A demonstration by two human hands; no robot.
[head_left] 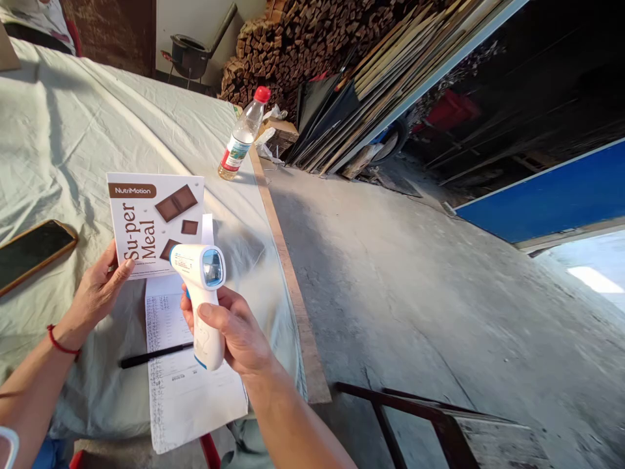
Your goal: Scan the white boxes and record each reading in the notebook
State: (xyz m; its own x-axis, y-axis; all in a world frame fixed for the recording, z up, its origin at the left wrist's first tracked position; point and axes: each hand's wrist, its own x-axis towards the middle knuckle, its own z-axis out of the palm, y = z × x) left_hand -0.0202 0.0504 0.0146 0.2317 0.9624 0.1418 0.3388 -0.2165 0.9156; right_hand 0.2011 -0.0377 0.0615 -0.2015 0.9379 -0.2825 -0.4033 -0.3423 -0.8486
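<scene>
Across the cloth-draped surface (53, 130), an open notebook (200, 407) lay close to the person. Towards the notebook's eleven o'clock, the left hand (100, 286) pinched a Su-per Meal pack (155, 228) by its lower corner. A red-capped bottle (237, 150) stood between the pack's one and two o'clock. At the pack's five o'clock, the right hand (239, 332) was wrapped around a white thermometer (209, 329), its screen (212, 267) facing the person. A black pen (151, 356) crossed the notebook's nine o'clock edge.

The step in hand looked like aiming the thermometer at the pack; the next move seemed to call for steadiness and a finger at the trigger (188, 294), though whether it was pressed could not be told.
</scene>
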